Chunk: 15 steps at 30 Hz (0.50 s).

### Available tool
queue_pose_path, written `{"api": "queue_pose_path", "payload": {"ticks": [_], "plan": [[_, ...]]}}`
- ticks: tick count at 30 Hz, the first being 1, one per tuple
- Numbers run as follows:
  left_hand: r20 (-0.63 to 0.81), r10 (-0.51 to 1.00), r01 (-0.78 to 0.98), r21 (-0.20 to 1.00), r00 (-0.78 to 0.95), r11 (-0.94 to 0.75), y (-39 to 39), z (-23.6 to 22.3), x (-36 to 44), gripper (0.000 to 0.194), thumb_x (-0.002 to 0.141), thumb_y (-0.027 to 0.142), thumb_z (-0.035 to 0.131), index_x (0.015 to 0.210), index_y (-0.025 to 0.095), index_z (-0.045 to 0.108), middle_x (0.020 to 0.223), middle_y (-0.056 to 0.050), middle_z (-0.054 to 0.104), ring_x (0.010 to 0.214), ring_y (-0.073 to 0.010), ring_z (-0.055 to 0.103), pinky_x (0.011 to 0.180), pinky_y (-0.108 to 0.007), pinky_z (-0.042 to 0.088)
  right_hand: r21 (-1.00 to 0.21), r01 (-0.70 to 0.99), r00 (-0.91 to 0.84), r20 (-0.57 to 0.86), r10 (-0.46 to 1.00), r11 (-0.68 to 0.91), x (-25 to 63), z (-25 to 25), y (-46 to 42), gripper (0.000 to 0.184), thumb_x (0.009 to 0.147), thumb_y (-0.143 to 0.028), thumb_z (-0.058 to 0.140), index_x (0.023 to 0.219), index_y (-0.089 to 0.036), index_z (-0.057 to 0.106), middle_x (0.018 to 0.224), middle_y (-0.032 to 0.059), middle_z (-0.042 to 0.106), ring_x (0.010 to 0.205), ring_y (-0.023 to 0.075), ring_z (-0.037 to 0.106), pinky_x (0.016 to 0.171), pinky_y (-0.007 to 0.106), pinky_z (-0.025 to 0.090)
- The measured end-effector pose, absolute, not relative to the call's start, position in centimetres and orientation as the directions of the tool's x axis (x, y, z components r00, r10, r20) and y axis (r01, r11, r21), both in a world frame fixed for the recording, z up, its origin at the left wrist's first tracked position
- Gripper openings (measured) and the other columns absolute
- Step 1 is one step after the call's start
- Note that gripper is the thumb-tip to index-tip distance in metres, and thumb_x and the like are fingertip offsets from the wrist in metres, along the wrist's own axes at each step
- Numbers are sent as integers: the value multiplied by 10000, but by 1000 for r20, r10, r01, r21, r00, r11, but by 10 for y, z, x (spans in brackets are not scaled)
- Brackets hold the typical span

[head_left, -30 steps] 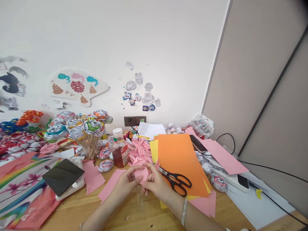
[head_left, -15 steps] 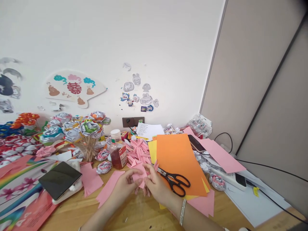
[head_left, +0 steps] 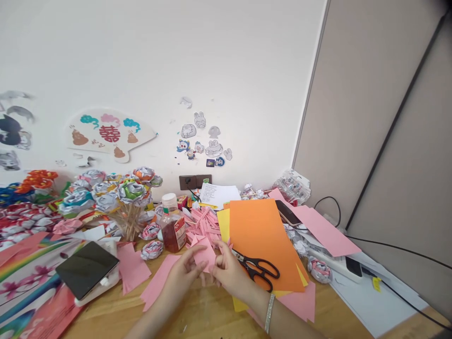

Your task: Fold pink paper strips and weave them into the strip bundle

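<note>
Between my two hands is a small piece of folded pink paper [head_left: 205, 254], raised a little above the wooden table. My left hand [head_left: 186, 270] pinches its left side between thumb and fingers. On the opposite edge, my right hand [head_left: 228, 267] has its thumb and fingers closed on the same paper. Some fingertips are hidden behind it. Just beyond lies a heap of pink paper strips [head_left: 203, 221]. Black-handled scissors [head_left: 259, 270] rest on an orange sheet [head_left: 257, 235] to the right of my right hand.
A bottle of red liquid [head_left: 173, 230] stands behind my left hand. Paper flowers [head_left: 130, 190] on sticks crowd the back left. A dark tablet [head_left: 87, 269] lies left, near pink sheets [head_left: 132, 268]. At right are a power strip [head_left: 339, 263], cables and white sheets [head_left: 367, 301].
The view has tilted slightly upward. Both hands keep hold of the pink paper, whose face now shows flatter between the fingers, with the fingers shifted a little.
</note>
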State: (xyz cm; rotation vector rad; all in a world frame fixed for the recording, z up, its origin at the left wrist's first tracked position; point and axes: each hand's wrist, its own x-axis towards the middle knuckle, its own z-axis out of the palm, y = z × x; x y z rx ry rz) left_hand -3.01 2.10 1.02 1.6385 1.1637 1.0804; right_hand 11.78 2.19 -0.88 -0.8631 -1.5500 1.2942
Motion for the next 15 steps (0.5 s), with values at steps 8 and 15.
{"api": "queue_pose_path", "payload": {"ticks": [8,15], "plan": [[375,923,477,829,-88,-292,17,33,-44,460,769,420,399,1182,217,406,867,-44,617,807,-214,584,682,-313,458,-957,175,-418,142,897,233,143,-12,38,86,736,-248,500,773,-174,476,529,-52,506,480,105,517,467,193,369],[336,936,503,794,102,-340,27,26,-47,249,724,393,485,685,189,622,678,-25,637,701,-204,559,659,-268,434,-932,248,-412,144,900,262,149,-14,40,187,725,-308,528,616,-160,497,540,-35,506,486,94,496,454,183,358]]}}
